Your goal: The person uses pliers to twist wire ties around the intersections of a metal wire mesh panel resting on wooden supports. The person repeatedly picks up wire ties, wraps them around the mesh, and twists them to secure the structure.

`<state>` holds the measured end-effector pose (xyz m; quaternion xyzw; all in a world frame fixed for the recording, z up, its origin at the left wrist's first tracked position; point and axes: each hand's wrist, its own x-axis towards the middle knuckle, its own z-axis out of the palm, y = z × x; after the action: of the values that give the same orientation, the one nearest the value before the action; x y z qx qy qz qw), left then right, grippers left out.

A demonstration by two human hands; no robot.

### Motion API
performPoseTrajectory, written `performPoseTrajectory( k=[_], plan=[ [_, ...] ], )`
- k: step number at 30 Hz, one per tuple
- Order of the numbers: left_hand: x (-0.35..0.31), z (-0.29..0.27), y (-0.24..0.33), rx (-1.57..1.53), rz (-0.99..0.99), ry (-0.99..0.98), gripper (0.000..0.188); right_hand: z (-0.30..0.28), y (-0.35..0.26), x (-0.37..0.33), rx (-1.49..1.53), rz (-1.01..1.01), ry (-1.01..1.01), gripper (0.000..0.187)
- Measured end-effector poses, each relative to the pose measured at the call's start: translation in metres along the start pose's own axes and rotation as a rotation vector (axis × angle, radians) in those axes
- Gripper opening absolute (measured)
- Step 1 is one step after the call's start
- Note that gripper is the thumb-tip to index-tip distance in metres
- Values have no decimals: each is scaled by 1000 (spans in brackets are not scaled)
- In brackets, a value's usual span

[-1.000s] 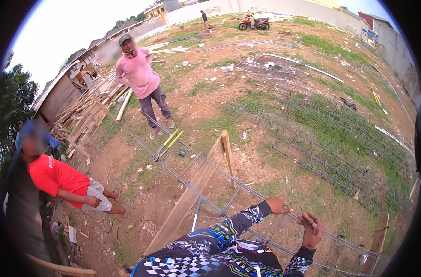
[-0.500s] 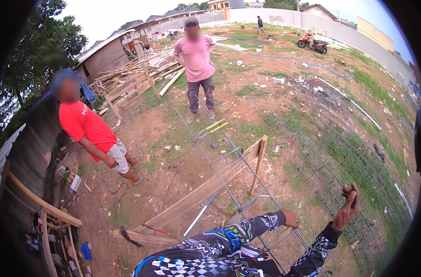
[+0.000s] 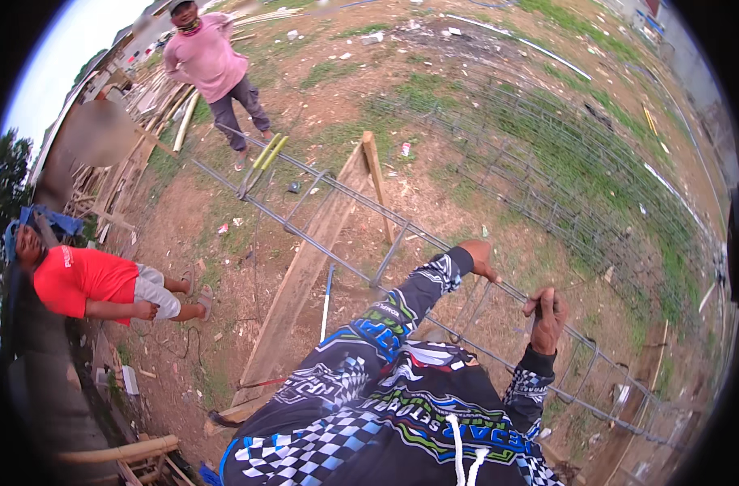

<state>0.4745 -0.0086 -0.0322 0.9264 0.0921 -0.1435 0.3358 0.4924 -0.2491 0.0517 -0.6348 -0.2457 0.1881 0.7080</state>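
Observation:
A long steel rebar cage [image 3: 398, 219], with stirrups across its parallel bars, stretches from the far left to the lower right in front of me. My left hand [image 3: 479, 259] is closed at its far long bar, fingers bent down onto the steel. Just right of it, my right hand [image 3: 547, 312] is at the same bar with fingers curled and thumb pressed in. Whatever sits between those fingertips is too small to make out. A bolt cutter [image 3: 264, 166] with yellow-green handles lies across the cage's far end.
A wooden plank [image 3: 304, 271] and an upright post [image 3: 377, 186] stand beneath the cage. Steel mesh [image 3: 547, 154] lies on the grass at right. A person in pink [image 3: 207, 57] stands beyond the cage; another in red [image 3: 86, 279] is at left. A white-and-blue pipe [image 3: 329, 300] is near the plank.
The view has tilted down and turned right. My right hand has come down from above the cage to its bar, near my left hand. The person in red now faces toward me.

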Motion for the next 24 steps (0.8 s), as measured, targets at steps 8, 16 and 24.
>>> performPoseTrajectory(
  k=[8,16,24],
  plan=[
    [-4,-22,8,-354,-147,-103,66,14,41,-35,394,204,-115,39],
    [1,-13,-7,-355,-159,-44,64,32,78,-7,248,240,-209,39],
    [-1,-13,-11,-357,-104,-53,50,33,76,5,-450,-96,-387,28]
  ],
)
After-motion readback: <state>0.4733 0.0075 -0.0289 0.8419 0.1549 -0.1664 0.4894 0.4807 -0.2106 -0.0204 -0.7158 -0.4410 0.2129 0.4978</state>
